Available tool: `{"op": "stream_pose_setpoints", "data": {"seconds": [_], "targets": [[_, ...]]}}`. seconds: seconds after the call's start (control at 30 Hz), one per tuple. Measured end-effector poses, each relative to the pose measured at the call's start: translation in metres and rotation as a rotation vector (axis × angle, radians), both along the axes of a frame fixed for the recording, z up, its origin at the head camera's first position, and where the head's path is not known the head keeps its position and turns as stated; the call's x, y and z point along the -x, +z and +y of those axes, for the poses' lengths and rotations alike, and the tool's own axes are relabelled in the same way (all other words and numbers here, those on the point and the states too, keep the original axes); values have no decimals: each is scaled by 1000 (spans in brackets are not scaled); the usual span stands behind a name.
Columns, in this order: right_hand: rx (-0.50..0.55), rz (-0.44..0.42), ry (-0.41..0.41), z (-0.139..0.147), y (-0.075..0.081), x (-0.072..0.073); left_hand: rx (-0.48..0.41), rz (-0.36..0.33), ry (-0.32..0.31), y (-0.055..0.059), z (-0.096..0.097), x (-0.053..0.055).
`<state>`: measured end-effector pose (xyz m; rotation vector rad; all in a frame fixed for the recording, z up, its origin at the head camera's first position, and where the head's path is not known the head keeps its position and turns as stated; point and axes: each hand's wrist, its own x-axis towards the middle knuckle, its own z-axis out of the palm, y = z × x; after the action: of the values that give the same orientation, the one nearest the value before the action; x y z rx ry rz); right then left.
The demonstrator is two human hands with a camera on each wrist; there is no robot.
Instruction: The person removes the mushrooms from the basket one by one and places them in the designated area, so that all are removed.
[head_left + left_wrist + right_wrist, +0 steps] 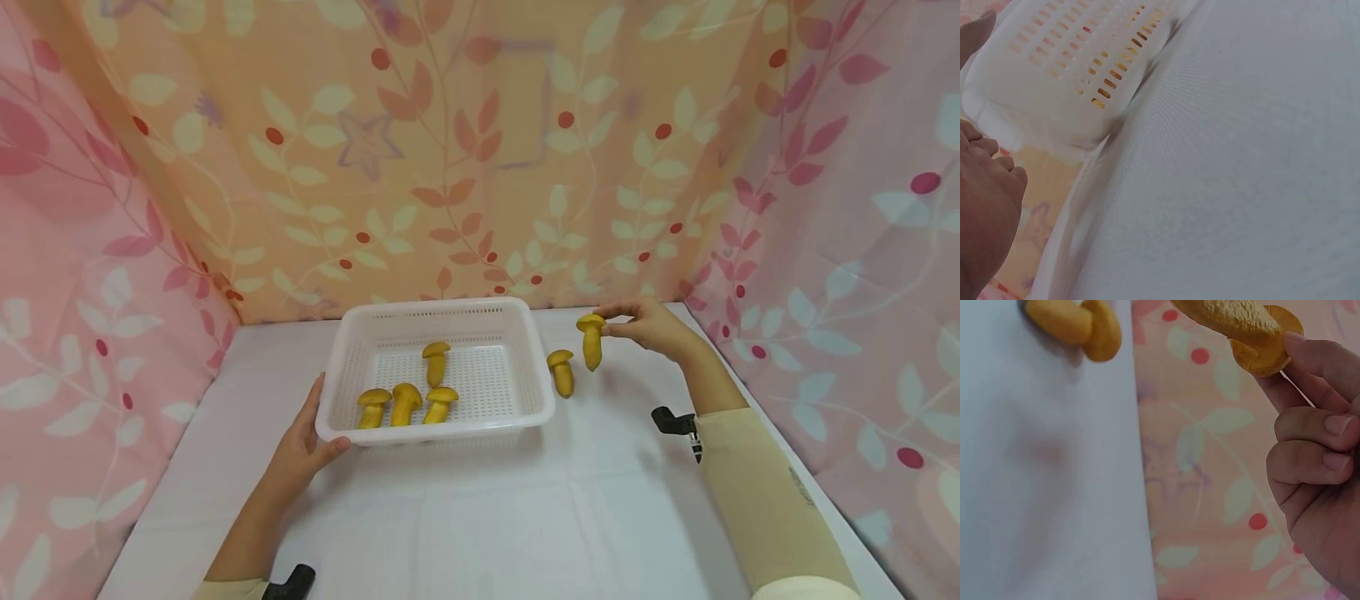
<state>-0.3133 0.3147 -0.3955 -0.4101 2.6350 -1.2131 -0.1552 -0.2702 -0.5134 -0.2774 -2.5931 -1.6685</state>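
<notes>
Pinching a yellow mushroom (592,342) at its cap between thumb and fingertips of the right hand (648,327), with the other fingers folded toward the palm, and holding it stem-down above the white cloth (480,517), to the right of the white plastic basket (546,383). Showing, in the right wrist view, a thick, pebbled stem under a rounded cap (too dim there to tell the material). Lying on the cloth between held piece and basket, a second mushroom (561,373), just beside the basket's right side. Gripping the basket's front left corner with the left hand (296,454), with thumb by the front rim and fingers along the left side. Holding four mushrooms (406,406) inside the basket: three in a row along the front wall, one behind, near the middle. Rounded at the basket's corners, smooth along its broad rim, slotted through walls and floor. Leaving room across the right part of the basket's floor, and more on the wide stretch of cloth in front. Tight toward the back, with the right hand near the cloth's rear edge and orange leaf-print fabric (450,150) beyond; bounded at the right by pink leaf-print fabric (862,275).
</notes>
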Motion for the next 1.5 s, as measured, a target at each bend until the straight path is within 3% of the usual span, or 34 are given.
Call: {"op": "stream_pose_setpoints", "data": {"seconds": [0.33,0.6,0.73,0.93,1.3,1.5], "targets": [[-18,-63,-25,19,-33,22,9,5,6,2,0,-1],[-66,-59,-35,29,-62,28,-14,3,-2,4,0,-1],[-57,-100,-55,28,-72,29,-46,-2,-13,4,0,-1],[29,-194,-80,29,-82,31,-75,-7,-12,3,0,1],[67,-217,-86,31,-89,33,-49,-2,3,1,0,-3],[23,-203,-75,29,-94,36,-77,9,-18,2,1,-1]]}}
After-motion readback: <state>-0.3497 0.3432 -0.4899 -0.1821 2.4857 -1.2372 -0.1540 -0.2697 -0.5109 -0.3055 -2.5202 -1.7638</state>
